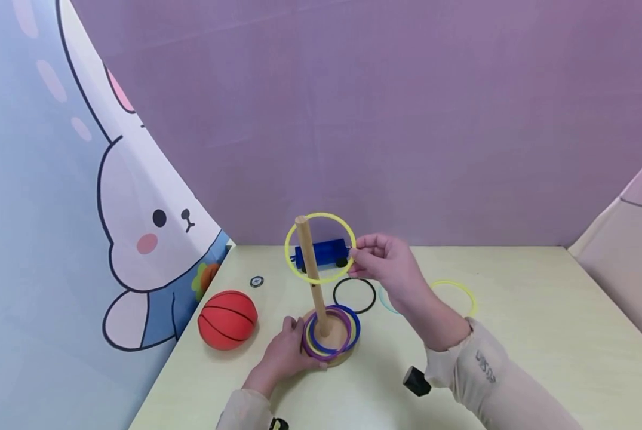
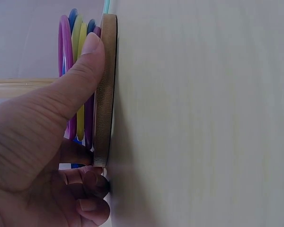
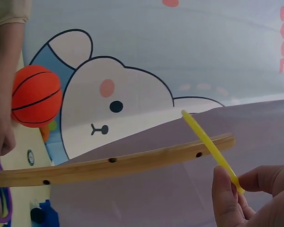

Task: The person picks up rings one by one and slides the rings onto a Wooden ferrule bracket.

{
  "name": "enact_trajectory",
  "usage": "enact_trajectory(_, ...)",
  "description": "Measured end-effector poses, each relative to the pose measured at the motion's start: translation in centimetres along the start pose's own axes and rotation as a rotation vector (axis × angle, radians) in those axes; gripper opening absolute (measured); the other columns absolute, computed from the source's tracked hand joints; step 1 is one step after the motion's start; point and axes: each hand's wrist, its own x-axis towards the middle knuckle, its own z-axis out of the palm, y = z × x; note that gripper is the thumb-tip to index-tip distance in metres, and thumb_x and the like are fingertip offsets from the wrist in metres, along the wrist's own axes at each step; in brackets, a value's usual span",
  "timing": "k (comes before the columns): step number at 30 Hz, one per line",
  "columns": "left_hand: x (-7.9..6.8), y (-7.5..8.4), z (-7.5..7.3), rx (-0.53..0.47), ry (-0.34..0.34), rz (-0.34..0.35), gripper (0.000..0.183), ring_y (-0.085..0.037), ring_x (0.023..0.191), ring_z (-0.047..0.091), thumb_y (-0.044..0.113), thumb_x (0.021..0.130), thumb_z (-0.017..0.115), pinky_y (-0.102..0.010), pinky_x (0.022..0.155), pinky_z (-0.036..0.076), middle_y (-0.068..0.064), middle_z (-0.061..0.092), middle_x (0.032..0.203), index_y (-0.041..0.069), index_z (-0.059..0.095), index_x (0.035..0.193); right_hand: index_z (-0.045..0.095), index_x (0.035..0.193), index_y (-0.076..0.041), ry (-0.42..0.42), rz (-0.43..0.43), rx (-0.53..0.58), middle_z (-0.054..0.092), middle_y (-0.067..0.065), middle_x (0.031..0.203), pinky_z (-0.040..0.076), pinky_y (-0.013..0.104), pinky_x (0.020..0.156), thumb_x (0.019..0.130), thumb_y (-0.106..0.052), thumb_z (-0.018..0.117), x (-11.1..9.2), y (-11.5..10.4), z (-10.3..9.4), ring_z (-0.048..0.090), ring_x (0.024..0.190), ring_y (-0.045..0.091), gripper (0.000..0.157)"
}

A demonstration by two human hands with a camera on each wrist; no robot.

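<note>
Standing here, I see a yellow ring held up by the right hand, its edge pinched between thumb and fingertips. To the left of that hand, the ring loops around the upper end of a wooden post, whose tip pokes up past it.

Lower down, the left hand grips the side of the post's round base, its thumb on the near edge and its other fingers bent around the far side. Just beside those fingers, purple, blue and yellow stacked rings lie loosely around the foot of the post.

Beyond the post, left of the right hand, sits a blue toy cart with black wheels. Below and left of the right hand a black ring lies flat on the table; a light blue ring is partly hidden behind the right hand, and a second yellow ring lies past the right forearm. Out to the left of the left hand rests a red ball with black lines, and farther off, a small dark disc.
</note>
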Motion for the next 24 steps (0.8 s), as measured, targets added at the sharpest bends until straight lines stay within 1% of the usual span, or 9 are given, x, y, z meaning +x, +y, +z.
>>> enact_trajectory(4,0.1,0.1,0.0,-0.014,-0.008,-0.015,0.123,-0.035,0.113,0.055,0.066,0.058,0.083,-0.05,0.095,0.048,-0.015,0.041,0.123,-0.005,0.035,0.147,0.055,0.108,0.012,0.009,0.045,-0.029,0.065,0.011,0.085,0.058,0.031,0.07,0.093,0.002,0.061,-0.1,1.4,-0.4,0.066,0.068,0.016,0.019)
enact_trajectory(12,0.1,0.2,0.0,-0.023,-0.024,-0.038,0.123,-0.033,0.112,0.055,0.066,0.058,0.083,-0.05,0.093,0.049,-0.013,0.041,0.122,-0.002,0.035,0.148,0.053,0.11,0.014,0.017,0.109,-0.029,0.063,0.012,0.086,0.058,0.029,0.07,0.093,0.003,0.06,-0.5,4.5,-1.1,0.065,0.069,0.015,0.021)
enact_trajectory(20,0.1,0.3,0.0,-0.022,-0.013,-0.036,0.122,-0.031,0.107,0.056,0.066,0.058,0.083,-0.05,0.092,0.05,-0.012,0.041,0.119,0.004,0.034,0.15,0.054,0.109,0.015,0.041,0.168,-0.026,0.063,0.015,0.087,0.058,0.028,0.069,0.092,0.005,0.06,-0.9,7.1,-1.6,0.065,0.069,0.016,0.02)
enact_trajectory(24,0.1,0.2,0.2,-0.029,-0.011,-0.049,0.124,-0.028,0.105,0.055,0.066,0.057,0.083,-0.048,0.092,0.05,-0.01,0.04,0.117,0.001,0.034,0.15,0.054,0.108,0.014,0.056,0.189,-0.023,0.063,0.015,0.087,0.058,0.029,0.068,0.092,0.006,0.06,-1.1,8.7,-1.7,0.065,0.069,0.017,0.019)
